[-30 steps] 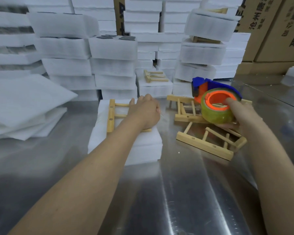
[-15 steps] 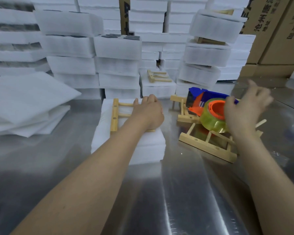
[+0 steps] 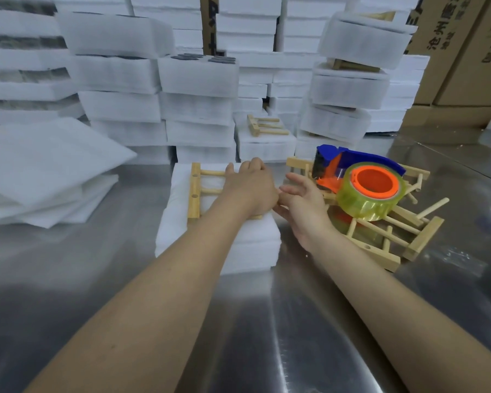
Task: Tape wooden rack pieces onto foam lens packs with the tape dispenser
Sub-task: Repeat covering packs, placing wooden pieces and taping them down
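A white foam lens pack lies in the middle of the steel table with a wooden rack piece on top. My left hand presses down on the rack's right part, fingers curled over it. My right hand hovers open beside the pack's right edge, fingers spread, holding nothing. The tape dispenser, blue and orange with a yellowish tape roll, rests on a pile of loose wooden rack pieces to the right.
Stacks of white foam packs fill the back of the table, one with a rack piece on top. Loose foam sheets lie at the left. Cardboard boxes stand at the back right. Shiny steel table in front.
My right hand let go of the tape dispenser, which now rests on the rack pile, and moved left towards the foam pack. My left hand stayed on the rack.
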Demonstrator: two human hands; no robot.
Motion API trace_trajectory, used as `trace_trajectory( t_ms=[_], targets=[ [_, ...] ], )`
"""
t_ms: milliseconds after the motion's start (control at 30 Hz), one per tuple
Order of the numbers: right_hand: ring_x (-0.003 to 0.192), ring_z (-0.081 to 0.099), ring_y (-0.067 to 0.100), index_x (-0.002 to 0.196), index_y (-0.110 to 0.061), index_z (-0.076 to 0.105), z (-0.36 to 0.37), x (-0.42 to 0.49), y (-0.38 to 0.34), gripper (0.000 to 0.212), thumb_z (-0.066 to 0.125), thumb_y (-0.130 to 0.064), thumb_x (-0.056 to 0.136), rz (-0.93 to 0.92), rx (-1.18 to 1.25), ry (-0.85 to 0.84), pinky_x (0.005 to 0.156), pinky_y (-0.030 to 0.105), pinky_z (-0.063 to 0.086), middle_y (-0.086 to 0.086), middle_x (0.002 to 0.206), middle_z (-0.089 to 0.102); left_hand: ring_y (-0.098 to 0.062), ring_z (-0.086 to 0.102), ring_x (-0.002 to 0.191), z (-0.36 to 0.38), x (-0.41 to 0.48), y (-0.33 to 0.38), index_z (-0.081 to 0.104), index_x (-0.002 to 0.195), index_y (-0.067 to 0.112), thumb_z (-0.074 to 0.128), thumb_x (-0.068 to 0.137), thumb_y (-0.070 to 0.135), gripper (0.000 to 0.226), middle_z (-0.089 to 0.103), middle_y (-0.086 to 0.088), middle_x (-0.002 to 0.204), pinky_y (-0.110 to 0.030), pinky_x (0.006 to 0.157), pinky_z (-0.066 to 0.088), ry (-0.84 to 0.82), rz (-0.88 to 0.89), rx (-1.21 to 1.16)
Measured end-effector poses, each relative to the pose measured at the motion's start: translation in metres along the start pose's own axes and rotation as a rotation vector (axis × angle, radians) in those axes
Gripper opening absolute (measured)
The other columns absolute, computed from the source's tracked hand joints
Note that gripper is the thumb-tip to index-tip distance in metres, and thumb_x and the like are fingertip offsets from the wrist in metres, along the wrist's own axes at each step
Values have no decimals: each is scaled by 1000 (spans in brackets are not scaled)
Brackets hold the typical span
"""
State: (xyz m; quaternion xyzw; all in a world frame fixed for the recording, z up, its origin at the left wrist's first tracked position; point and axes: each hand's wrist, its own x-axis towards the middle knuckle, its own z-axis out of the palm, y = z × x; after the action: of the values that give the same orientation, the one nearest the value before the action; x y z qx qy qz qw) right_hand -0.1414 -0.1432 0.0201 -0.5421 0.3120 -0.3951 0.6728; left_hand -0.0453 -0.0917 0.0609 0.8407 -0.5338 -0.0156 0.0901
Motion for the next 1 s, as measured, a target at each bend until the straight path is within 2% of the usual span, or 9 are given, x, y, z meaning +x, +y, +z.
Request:
trace_trajectory(
  t_ms=[67, 200, 267, 400, 567, 700, 800, 867, 1000],
  targets=[
    [80, 62, 15, 120, -16, 51, 2, 1, 0, 44, 59, 10, 86, -14, -88, 45, 62, 20, 55, 10, 109, 52, -21, 17, 142, 0, 0, 0, 47, 136, 11, 35, 97, 23, 42, 22, -6, 153, -48, 118, -1, 4, -27, -6],
    [77, 61, 15, 106, -21, 51, 6, 3, 4, 39, 61, 9, 84, -34, -229, 84, 71, 29, 58, 7, 105, 51, -24, -5, 148, 1, 0, 1, -1, 150, -5, 35, 99, 23, 68, -11, -11, 160, -42, 118, -7, 21, -96, -73],
    [80, 60, 19, 95, -24, 51, 9, 0, 9, 35, 61, 7, 82, -83, -335, 94, 71, 33, 55, 9, 107, 54, -24, -7, 148, 1, 0, 1, -4, 149, -5, 33, 100, 24, 69, -12, -12, 160, -42, 118, -7, 12, -97, -92],
    [86, 58, 27, 81, -10, 55, 17, -3, 16, 11, 57, 0, 86, -247, -495, 77, 79, 43, 48, 15, 93, 62, -24, -3, 149, 1, 0, 0, 4, 150, -7, 34, 100, 32, 70, -5, -12, 161, -42, 120, -7, 22, -97, -130],
    [75, 51, 24, 84, 13, 59, 17, -2, 20, 7, 55, 7, 87, -313, -498, -11, 69, 34, 43, 32, 87, 62, -25, 5, 147, -2, -1, 2, 14, 149, -5, 34, 99, 22, 60, 2, -11, 160, -40, 120, -1, 109, -100, -236],
    [75, 54, 20, 76, -6, 56, 13, -3, 21, 16, 63, 7, 82, -318, -463, -79, 72, 30, 46, 10, 79, 61, -29, 30, 137, -14, -6, -1, 42, 136, -5, 37, 94, 6, 44, 26, -12, 152, -34, 111, 29, 273, -157, -626],
    [69, 48, 11, 70, -14, 50, 12, -1, 22, 23, 61, 2, 82, -318, -588, -129, 63, 20, 40, -3, 72, 54, -20, 55, 113, -28, -20, -12, 59, 127, 7, 43, 90, 4, 40, 56, -5, 132, -16, 81, 49, 344, -161, -980],
    [65, 44, 11, 67, -15, 47, 11, 3, 25, 24, 56, 2, 81, -292, -748, -156, 54, 14, 34, -5, 67, 51, -4, 56, 98, -44, -34, -32, 68, 117, 22, 45, 87, 10, 40, 64, 12, 112, -3, 71, 42, 576, -87, -1067],
    [74, 55, 11, 84, -12, 62, 14, 8, 24, 21, 47, 2, 87, -268, -751, -26, 57, 11, 38, -5, 77, 62, 3, 61, 100, -31, -64, -91, 68, 103, 22, 43, 85, 8, 34, 69, 11, 103, -14, 93, 44, 1000, -12, -1015]
  ],
)
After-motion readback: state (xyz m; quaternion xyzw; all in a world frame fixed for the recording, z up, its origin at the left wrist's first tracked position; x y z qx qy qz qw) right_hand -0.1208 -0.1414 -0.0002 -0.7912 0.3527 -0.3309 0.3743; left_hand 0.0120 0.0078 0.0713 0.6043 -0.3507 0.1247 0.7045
